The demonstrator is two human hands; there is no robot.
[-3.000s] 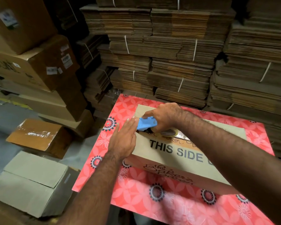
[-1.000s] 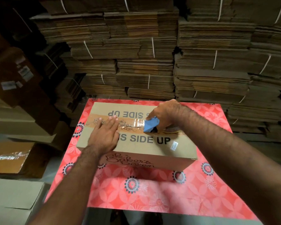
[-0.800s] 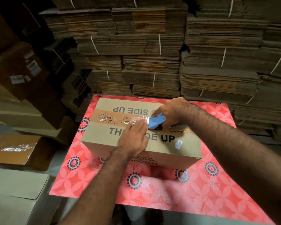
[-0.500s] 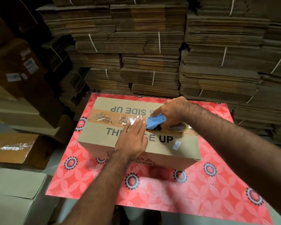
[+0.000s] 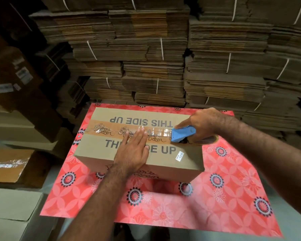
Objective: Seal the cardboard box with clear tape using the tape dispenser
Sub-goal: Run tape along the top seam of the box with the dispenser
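Several closed cartons [image 5: 19,94] stand stacked at the far left in shadow, with a taped flat box [image 5: 7,165] and a pale carton [image 5: 12,211] lower down near the floor; next comes the red patterned table cover [image 5: 163,206], spread flat and printed with dark round medallions; the cardboard box [image 5: 97,145] sits on it toward the far edge, flaps closed, "THIS SIDE UP" printed on both top flaps and a small barcode label near its right front corner; a brown printed strip runs along the centre seam, and glossy clear tape [image 5: 156,132] lies over it from around the middle toward the right; the left hand [image 5: 134,150] lies flat and open on the box top, fingers together, fingertips resting on the seam and tape, palm covering part of the near lettering; further right, the blue tape dispenser [image 5: 182,135] sits on the seam near the box's right end, its nose pointing left along the tape; the right hand [image 5: 202,125] is clamped around the dispenser, index finger stretched along its top, and the tape roll shows partly beneath the palm; behind everything, strapped bundles of flattened cardboard [image 5: 224,75] fill the back wall from left to right.
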